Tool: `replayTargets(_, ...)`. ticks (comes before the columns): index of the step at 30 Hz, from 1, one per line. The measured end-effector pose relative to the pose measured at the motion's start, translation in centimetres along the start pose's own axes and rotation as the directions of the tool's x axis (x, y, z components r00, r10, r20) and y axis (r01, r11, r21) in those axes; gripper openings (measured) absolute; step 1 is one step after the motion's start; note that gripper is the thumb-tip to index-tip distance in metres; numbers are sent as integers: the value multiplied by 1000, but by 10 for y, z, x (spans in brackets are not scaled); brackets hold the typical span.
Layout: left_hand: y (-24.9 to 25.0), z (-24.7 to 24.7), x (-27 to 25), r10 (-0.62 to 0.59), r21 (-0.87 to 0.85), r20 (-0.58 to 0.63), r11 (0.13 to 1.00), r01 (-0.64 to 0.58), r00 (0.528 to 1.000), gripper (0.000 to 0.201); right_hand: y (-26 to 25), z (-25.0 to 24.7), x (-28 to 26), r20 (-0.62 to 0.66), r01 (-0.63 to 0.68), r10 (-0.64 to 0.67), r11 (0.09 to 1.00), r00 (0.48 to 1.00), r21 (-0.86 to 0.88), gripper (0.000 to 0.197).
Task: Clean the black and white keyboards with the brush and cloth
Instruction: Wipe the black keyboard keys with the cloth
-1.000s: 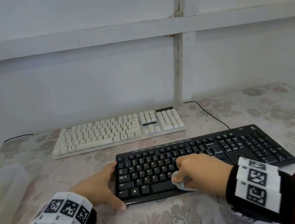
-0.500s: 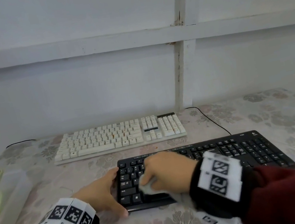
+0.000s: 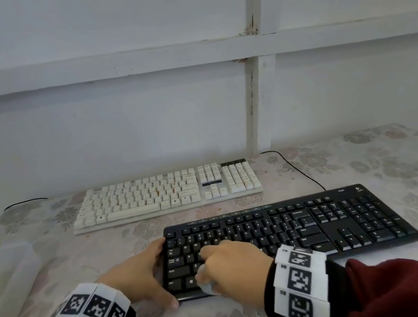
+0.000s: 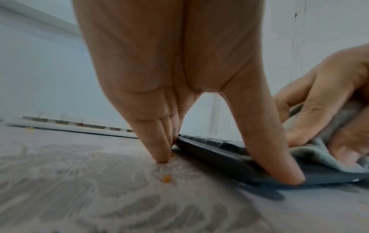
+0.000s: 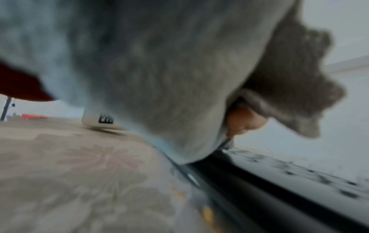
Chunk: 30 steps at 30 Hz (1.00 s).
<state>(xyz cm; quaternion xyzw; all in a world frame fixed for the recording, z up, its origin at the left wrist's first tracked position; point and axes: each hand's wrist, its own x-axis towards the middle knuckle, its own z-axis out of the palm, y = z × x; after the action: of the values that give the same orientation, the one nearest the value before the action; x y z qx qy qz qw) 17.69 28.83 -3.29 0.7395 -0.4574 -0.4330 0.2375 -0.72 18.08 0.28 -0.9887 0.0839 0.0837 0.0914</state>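
Midway: right hand pinches the cloth on the black keyboard's left end, left hand spread, bracing its edge; white keyboard looks undone.

My table, under a pale floral cloth, carries the black keyboard. Just behind that keyboard, toward the wall and offset left, lies the white keyboard. Well left of the black keyboard sits a clear plastic box. Small orange crumbs lie on the cloth by its left end.
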Motion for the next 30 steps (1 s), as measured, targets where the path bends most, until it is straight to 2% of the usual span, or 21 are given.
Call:
replayTargets(2, -1, 0, 0, -5, 17, 3, 1000, 5, 1000, 137, 11, 0, -10, 2, -13, 13, 1000, 1000, -13, 23)
replayTargets(5, 1, 1, -1, -31, 41, 0, 999, 31, 1000, 131, 29, 1, -27, -36, -43, 42, 999, 998, -27, 21)
replayTargets(14, 0, 2, -2, -20, -9, 17, 1000, 20, 1000, 139, 82, -2, -77, -62, -84, 81, 995, 995, -54, 22)
replayTargets(17, 2, 3, -2, -40, -12, 19, 999, 40, 999, 142, 90, -5, -87, -62, -113, 110, 993, 992, -41, 26)
replayTargets(22, 1, 3, 0, -35, -43, 2, 998, 36, 999, 126, 101, -21, -88, -49, -163, 168, 982, 985, 100, 22)
replayTargets(24, 0, 2, 0, -24, -47, 23, 999, 25, 999, 137, 103, -23, -88, -65, -183, 194, 972, 979, 147, 20)
replayTargets(27, -2, 2, 1, -4, -48, 30, 999, 5, 1000, 140, 96, -11, -89, -46, -192, 195, 979, 980, 73, 15)
replayTargets(30, -3, 2, 1, -6, -50, 27, 999, 7, 1000, 137, 94, -2, -93, -65, -231, 233, 972, 970, 38, 18)
